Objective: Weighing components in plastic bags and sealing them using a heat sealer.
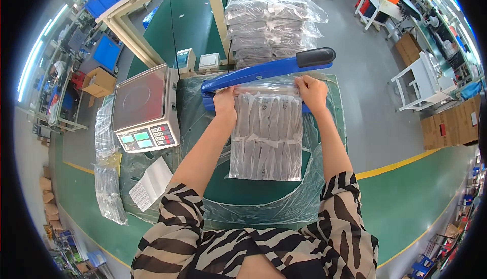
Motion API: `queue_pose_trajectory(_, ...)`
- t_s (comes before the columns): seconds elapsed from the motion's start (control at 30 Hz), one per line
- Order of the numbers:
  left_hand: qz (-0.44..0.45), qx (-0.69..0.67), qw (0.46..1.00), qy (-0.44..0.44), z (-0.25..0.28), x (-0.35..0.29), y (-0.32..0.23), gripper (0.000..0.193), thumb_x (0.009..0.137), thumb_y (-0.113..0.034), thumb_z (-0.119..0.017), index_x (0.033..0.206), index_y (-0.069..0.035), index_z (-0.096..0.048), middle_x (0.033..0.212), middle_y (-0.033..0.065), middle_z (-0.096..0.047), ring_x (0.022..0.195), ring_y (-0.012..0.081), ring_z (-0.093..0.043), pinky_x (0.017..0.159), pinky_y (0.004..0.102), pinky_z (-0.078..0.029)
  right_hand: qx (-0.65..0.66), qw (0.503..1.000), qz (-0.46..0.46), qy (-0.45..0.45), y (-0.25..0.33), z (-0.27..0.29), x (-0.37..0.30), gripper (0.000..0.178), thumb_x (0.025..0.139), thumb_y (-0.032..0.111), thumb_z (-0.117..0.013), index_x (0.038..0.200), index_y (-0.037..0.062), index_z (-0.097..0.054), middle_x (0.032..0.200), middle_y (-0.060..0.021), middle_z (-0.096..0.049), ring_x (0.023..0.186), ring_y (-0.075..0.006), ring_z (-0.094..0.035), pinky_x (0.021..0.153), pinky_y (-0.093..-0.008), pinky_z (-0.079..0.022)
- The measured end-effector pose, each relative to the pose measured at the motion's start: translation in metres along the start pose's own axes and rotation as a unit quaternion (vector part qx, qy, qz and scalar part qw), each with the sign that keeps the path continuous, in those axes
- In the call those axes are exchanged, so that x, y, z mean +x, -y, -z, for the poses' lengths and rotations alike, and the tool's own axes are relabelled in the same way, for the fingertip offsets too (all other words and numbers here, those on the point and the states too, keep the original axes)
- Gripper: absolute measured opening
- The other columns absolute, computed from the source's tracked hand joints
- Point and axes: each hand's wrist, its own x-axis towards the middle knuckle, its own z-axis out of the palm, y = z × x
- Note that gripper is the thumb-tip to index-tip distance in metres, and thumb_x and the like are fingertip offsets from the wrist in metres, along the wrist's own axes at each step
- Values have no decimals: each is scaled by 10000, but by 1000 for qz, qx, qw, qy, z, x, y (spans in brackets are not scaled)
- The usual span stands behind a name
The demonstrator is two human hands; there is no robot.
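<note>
Left hand (225, 102) pinches one upper corner of the filled clear bag (265, 139), right hand (313, 91) the other; it lies before the blue sealer (258, 71), mouth under the raised lever (314, 57). Filling looks done; sealing seems left.

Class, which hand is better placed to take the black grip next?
Probably the right hand, nearer the black grip; the left hand is by the other end of the blue lever.

A green table (251, 194) carries a scale (142, 104) and blue sealer (264, 71).
</note>
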Motion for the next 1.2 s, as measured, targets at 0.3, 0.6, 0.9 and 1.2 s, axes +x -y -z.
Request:
queue_pose_trajectory(0.3,7,-40,992,-117,-9,-34,-13,252,910,-158,-566,1047,47,-622,941,66,-632,857,143,-565,788,284,-426,-45,999,-10,-11,1,-2,2,284,807,331,-612,677,82,-654,606,-114,-604,595,-319,-588,548,-413,-429)
queue_pose_trajectory(0.6,-543,406,725,123,25,-98,-15,244,893,-89,-515,1106,-2,-598,1140,125,-570,1077,259,-532,936,346,-399,-27,996,-75,27,2,2,8,278,799,338,-606,692,86,-661,683,-139,-631,703,-350,-613,624,-448,-459)
queue_pose_trajectory(0.9,-407,538,591,443,-42,-46,-54,374,960,-237,-404,1281,-80,-515,1339,102,-489,1249,290,-439,1053,386,-323,-37,992,-110,45,8,3,11,291,823,356,-577,746,92,-670,700,-116,-642,725,-325,-613,631,-421,-452)
queue_pose_trajectory(1.2,-266,570,630,455,-43,-20,-49,484,993,-394,-286,1353,-108,-438,1394,73,-438,1307,265,-369,1079,340,-278,-73,993,-91,6,12,-5,8,218,831,269,-568,765,71,-631,758,-123,-642,756,-341,-616,656,-451,-464)
